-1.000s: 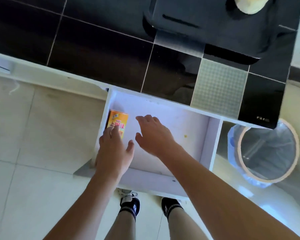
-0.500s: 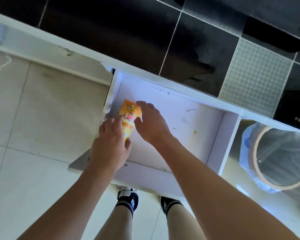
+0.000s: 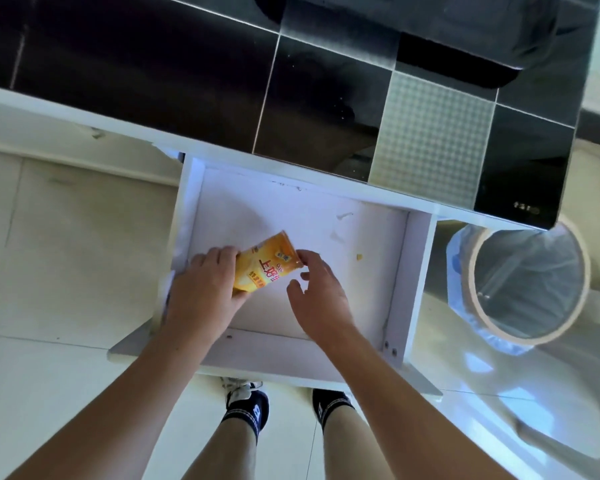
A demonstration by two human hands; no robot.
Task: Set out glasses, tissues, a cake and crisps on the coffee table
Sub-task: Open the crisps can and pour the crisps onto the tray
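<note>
Crisp packet held over the open drawer, long axis slanting up and to the right.

Left hand (image 3: 201,299) grips the near end of the crisp packet (image 3: 265,263); right hand (image 3: 317,292), fingers loosely spread, touches its far corner above the drawer (image 3: 399,271).

We see a small yellow-orange crisp packet (image 3: 264,267) with red lettering, tilted, over the open white drawer (image 3: 399,271), gripped at its lower end, its upper corner touched by fingertips.
</note>
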